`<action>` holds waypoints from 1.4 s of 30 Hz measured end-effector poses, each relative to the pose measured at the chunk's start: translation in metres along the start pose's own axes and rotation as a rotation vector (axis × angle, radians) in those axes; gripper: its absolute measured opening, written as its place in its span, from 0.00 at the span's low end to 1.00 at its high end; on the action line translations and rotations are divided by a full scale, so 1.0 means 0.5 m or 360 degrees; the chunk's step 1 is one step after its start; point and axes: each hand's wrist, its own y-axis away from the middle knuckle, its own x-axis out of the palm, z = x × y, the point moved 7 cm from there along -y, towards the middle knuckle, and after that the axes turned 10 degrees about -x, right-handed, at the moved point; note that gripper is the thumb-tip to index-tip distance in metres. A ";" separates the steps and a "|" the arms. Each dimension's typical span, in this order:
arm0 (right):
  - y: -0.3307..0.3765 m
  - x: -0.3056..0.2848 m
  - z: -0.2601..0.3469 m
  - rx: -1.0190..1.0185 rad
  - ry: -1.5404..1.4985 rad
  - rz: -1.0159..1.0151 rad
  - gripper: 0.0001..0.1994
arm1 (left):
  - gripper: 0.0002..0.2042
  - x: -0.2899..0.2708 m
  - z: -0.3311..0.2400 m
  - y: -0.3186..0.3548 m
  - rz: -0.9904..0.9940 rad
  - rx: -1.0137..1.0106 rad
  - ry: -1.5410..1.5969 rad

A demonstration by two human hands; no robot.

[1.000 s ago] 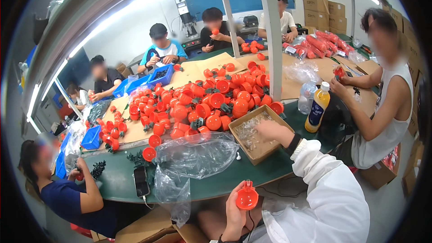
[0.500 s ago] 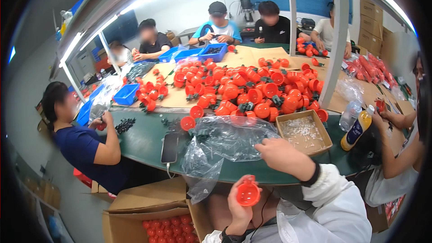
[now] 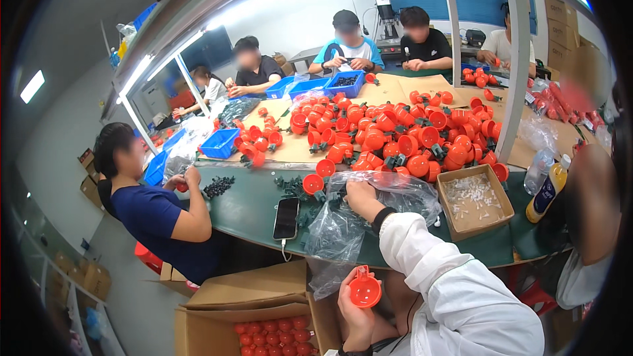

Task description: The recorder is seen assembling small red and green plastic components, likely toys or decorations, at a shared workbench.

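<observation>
My left hand (image 3: 354,311) is closed around a small red plastic cup (image 3: 365,289) with a tab at its top. Its hollow side faces up, just off the table's near edge. Stretched out over the table, my right hand (image 3: 361,199) is at a clear plastic bag (image 3: 339,227) with dark green parts in and around it. Its fingertips are hidden there, so I cannot tell whether they grip anything. Beyond the bag lies a large heap of red cups (image 3: 395,135), many with dark green fittings attached.
A cardboard tray of small white pieces (image 3: 475,201) stands right of the bag, with a juice bottle (image 3: 548,188) farther right. A phone (image 3: 286,217) on a cable lies to the left. Below is an open carton (image 3: 217,329) with red cups. Several co-workers sit around the table.
My right hand has moved left and away from me, from the bag's right end to the dark green parts. The left hand still holds the red cup. The whole view has shifted.
</observation>
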 end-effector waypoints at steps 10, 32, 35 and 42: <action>0.192 -0.197 0.092 -0.0434 -0.1003 -0.0103 0.12 | 0.24 0.060 0.005 -0.001 0.0169 -0.0037 0.0000; 0.608 -0.154 -0.156 0.0869 -0.2660 0.0011 0.11 | 0.28 0.205 0.172 0.024 0.0542 -0.1093 0.0309; 0.609 -0.172 -0.159 0.0615 -0.2238 -0.0313 0.16 | 0.28 0.219 0.182 0.025 0.0568 -0.1031 0.0318; 0.605 -0.252 -0.083 -0.0210 -0.1034 -0.0658 0.23 | 0.25 0.187 0.179 0.011 0.0338 -0.0929 0.0414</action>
